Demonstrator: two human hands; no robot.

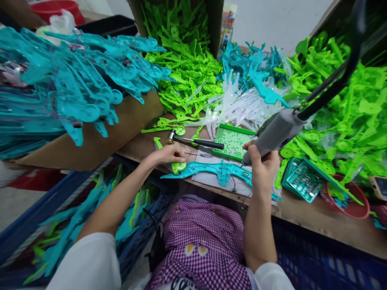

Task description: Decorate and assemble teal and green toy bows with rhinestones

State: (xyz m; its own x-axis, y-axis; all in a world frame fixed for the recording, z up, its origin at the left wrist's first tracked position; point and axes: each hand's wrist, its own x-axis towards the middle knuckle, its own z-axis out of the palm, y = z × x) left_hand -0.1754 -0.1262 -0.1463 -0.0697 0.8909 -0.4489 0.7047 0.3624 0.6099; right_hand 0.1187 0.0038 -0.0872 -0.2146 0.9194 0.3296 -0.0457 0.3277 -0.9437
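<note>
Turquoise bow-shaped plastic shell (208, 168) is lying along the near edge of the bench (302, 217).
The right hand (265, 167) is gripping a grey electric screwdriver (275, 131), whose tilt could cause slipping; the left hand (171, 154) is bunching fingers over a smooth, rounded green piece (178, 167), any pinch unclear. Thin wires (234, 183) are trailing.

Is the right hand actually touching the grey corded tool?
Touching: the head view shows the right hand wrapped around the lower body of the grey corded tool, with no gap between them.
</note>
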